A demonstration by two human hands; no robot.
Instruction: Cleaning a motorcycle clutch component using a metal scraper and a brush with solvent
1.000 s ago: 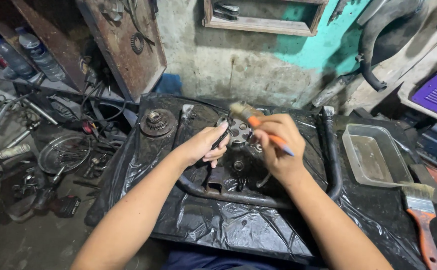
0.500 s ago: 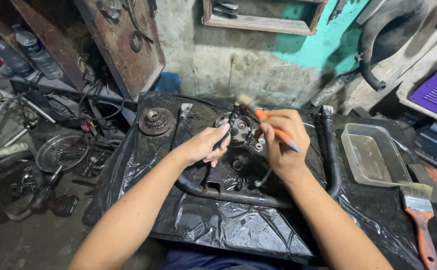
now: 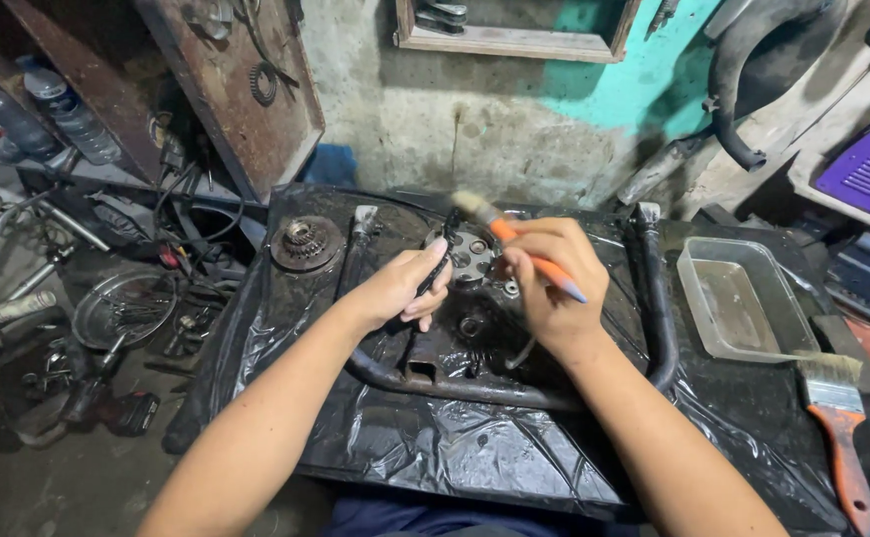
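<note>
Clear plastic tray (image 3: 743, 298) holds only a murky film.

Both forearms bare, reaching forward from the near edge toward mid-bench, converging. Left hand (image 3: 400, 288) palm down, fingers curled, thumb extended forward, pressing on the metal part. Right hand (image 3: 554, 288) closed in a pinch grip round a thin brush handle, wrist slightly bent, knuckles up. Hands just beside each other, not touching.
</note>
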